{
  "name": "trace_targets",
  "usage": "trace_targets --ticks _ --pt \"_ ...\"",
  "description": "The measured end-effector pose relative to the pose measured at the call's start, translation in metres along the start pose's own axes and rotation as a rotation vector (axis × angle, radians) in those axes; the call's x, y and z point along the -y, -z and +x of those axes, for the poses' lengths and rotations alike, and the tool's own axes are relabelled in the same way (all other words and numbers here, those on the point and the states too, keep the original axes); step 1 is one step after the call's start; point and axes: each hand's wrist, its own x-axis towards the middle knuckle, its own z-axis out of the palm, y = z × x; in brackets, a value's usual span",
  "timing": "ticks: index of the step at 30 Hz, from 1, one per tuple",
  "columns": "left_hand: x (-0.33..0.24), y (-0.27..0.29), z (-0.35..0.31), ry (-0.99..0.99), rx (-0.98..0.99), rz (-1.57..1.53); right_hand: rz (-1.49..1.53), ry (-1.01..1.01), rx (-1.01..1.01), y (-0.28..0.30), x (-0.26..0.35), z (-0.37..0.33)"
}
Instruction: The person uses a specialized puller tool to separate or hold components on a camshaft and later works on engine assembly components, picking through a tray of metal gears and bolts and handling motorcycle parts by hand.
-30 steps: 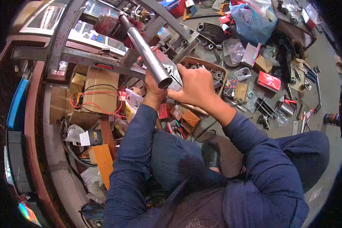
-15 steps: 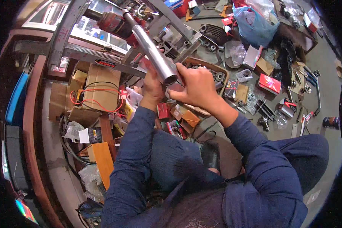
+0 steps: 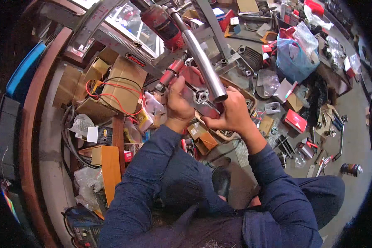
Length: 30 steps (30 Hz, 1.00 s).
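Note:
Both hands are gripping a shiny metal piece [image 3: 201, 96] with a small round hub and dark bars; its exact kind is unclear. My left hand [image 3: 180, 104] is closed on its left side, thumb upward. My right hand [image 3: 234, 112] grips the right side, its thumb along the near edge and its fingers partly hidden. A silver tube [image 3: 204, 64] slants over the piece, its open end next to my right hand. The tube's far end meets the red bottle jack [image 3: 163, 27] in a steel press frame [image 3: 130, 53]. A red cylinder [image 3: 172, 72] lies just beyond my left hand.
Cardboard boxes [image 3: 122, 82] with a red cable stand at left, beside a wooden beam [image 3: 39, 107]. Tools, small boxes and metal parts cover the floor at right, around a blue plastic bag [image 3: 295, 58]. A spray can [image 3: 351, 169] lies far right.
The view has shifted, so the scene sits lower and further right. My hands have spread a little apart and turned, and the hub of the metal piece now shows between them.

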Motion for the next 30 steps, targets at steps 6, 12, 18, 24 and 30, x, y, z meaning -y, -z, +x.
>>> trace_targets --ticks 6,12,18,24,30 --pt "-0.004 -0.014 -0.014 -0.02 0.025 -0.306 0.017 -0.01 0.041 -0.002 -0.005 0.0" --pt "0.001 -0.02 -0.023 -0.034 0.054 -0.305 0.116 -0.109 0.124 -0.001 -0.003 0.004" --pt "-0.002 -0.029 -0.025 -0.12 0.161 -0.172 0.078 -0.053 0.111 -0.008 -0.019 -0.009" --pt "0.007 -0.017 -0.024 -0.093 0.165 -0.23 0.136 -0.189 0.127 -0.011 -0.008 -0.011" --pt "0.001 -0.019 -0.021 -0.125 0.216 -0.235 -0.057 -0.062 0.106 -0.008 -0.019 -0.01"
